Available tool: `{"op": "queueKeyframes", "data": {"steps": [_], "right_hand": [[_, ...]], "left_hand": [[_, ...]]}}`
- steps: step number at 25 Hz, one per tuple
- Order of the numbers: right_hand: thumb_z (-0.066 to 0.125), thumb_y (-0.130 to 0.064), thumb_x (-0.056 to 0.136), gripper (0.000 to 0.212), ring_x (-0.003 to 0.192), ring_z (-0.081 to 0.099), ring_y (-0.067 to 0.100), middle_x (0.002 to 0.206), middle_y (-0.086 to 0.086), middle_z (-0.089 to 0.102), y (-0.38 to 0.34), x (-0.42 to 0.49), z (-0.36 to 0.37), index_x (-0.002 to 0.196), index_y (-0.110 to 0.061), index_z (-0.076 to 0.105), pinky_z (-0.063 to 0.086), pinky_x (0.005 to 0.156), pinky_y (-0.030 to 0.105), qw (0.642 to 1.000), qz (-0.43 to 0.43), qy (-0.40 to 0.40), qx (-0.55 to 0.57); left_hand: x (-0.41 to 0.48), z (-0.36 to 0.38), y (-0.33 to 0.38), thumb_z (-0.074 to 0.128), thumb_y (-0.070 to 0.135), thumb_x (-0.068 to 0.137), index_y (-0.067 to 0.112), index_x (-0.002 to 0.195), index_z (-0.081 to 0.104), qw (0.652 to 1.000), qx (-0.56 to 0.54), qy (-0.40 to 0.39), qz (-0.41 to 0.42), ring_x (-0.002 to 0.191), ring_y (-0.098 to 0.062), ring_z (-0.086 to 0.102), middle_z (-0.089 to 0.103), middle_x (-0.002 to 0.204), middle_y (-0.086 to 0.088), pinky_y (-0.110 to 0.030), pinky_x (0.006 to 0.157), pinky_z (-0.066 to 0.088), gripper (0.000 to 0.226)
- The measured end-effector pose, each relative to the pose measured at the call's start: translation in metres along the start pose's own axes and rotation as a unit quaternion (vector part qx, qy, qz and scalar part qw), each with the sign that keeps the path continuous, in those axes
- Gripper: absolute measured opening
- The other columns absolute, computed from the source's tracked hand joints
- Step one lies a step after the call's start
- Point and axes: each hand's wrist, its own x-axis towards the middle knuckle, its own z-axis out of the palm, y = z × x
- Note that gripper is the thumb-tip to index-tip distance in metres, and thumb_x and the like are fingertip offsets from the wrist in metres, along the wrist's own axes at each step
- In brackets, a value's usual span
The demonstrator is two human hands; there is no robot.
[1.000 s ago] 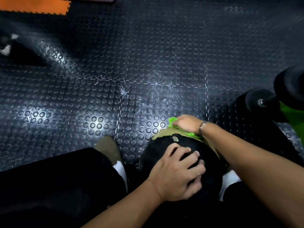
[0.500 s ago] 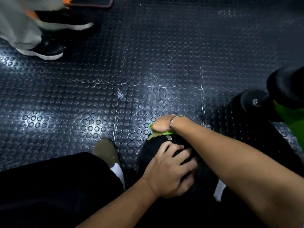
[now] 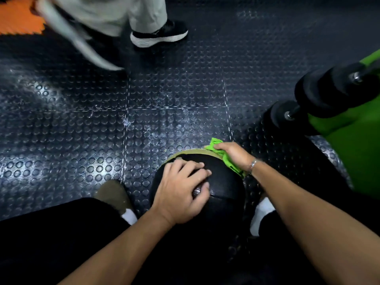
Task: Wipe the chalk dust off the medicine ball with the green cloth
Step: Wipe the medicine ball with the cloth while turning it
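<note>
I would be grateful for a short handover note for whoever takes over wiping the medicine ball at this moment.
Left hand: spread flat on top of the medicine ball, steadying it; holds nothing.
Right hand: closed on the green cloth, pressing it on the ball's far right edge.
Ball sits on the studded floor mat between the feet.
Done: the black top looks clean.
Left: the pale band along the far rim; hidden sides unchecked.
Note: another person's shoe is on the floor ahead.

Studded black floor mat (image 3: 86, 124), orange mat (image 3: 18, 19), passer-by's black sneaker (image 3: 159, 36), dumbbell (image 3: 320, 95)
</note>
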Motion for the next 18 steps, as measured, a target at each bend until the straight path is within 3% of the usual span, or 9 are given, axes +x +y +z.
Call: {"op": "queueKeyframes", "data": {"steps": [3,5,7,9,12,14,16,18], "right_hand": [[0.061,-0.033,0.091,0.023,0.1,0.065,0.025,0.103,0.007,0.072,0.033,-0.012,-0.005,0.092,-0.013,0.074,0.045,0.106,0.042,0.993,0.042,0.098,0.057],[0.059,-0.033,0.093,0.022,0.108,0.062,0.023,0.109,0.004,0.07,0.04,-0.021,-0.004,0.099,-0.016,0.073,0.043,0.103,0.036,0.985,0.044,0.144,0.081],[0.056,-0.048,0.089,0.037,0.112,0.059,0.02,0.116,0.001,0.069,0.037,-0.035,-0.002,0.105,-0.019,0.073,0.042,0.102,0.037,0.982,0.02,0.18,0.056],[0.047,-0.062,0.082,0.051,0.119,0.05,0.013,0.127,-0.012,0.065,0.031,-0.057,0.006,0.119,-0.034,0.07,0.036,0.107,0.035,0.975,-0.048,0.215,0.003],[0.041,-0.05,0.091,0.044,0.113,0.037,0.005,0.137,-0.031,0.052,0.018,-0.09,0.032,0.128,-0.042,0.063,0.025,0.098,0.026,0.921,-0.207,0.305,-0.124],[0.041,-0.047,0.094,0.043,0.113,0.037,0.006,0.141,-0.03,0.05,0.01,-0.087,0.037,0.131,-0.041,0.061,0.027,0.095,0.028,0.889,-0.24,0.349,-0.176],[0.04,-0.047,0.096,0.041,0.117,0.042,0.011,0.139,-0.026,0.052,-0.001,-0.068,0.026,0.129,-0.04,0.062,0.03,0.095,0.032,0.894,-0.229,0.341,-0.18],[0.039,-0.045,0.098,0.04,0.119,0.045,0.018,0.137,-0.02,0.056,-0.019,-0.047,0.014,0.126,-0.035,0.065,0.031,0.096,0.036,0.906,-0.199,0.326,-0.18]], "left_hand": [[0.012,-0.004,-0.009,0.058,0.038,0.093,0.024,0.111,0.075,0.999,-0.021,-0.015,-0.033,0.104,-0.025,0.057,0.067,0.113,0.007,-0.042,0.089,0.041,0.028],[0.03,-0.006,-0.016,0.054,0.041,0.094,0.024,0.109,0.073,0.998,-0.026,-0.033,-0.052,0.102,-0.025,0.055,0.065,0.109,0.006,-0.043,0.088,0.041,0.03],[0.051,-0.007,-0.027,0.05,0.043,0.093,0.023,0.106,0.072,0.995,-0.031,-0.048,-0.076,0.1,-0.025,0.054,0.065,0.105,0.006,-0.043,0.089,0.042,0.033],[0.076,-0.005,-0.04,0.049,0.042,0.091,0.022,0.103,0.072,0.99,-0.05,-0.067,-0.116,0.1,-0.025,0.054,0.066,0.103,0.006,-0.042,0.091,0.043,0.033],[0.115,-0.007,-0.053,0.047,0.044,0.089,0.021,0.095,0.072,0.982,-0.016,-0.093,-0.165,0.102,-0.031,0.06,0.072,0.101,0.001,-0.044,0.094,0.046,0.034],[0.128,-0.013,-0.056,0.051,0.04,0.094,0.019,0.096,0.072,0.984,0.018,-0.079,-0.162,0.104,-0.031,0.059,0.071,0.102,-0.002,-0.043,0.095,0.046,0.03],[0.126,-0.019,-0.055,0.057,0.038,0.098,0.02,0.108,0.073,0.99,-0.007,-0.079,-0.118,0.111,-0.024,0.057,0.071,0.112,0.002,-0.04,0.102,0.042,0.026],[0.121,-0.023,-0.058,0.053,0.05,0.097,0.023,0.121,0.071,0.989,-0.039,-0.123,-0.074,0.121,-0.021,0.058,0.07,0.124,0.004,-0.041,0.111,0.04,0.04]]}}
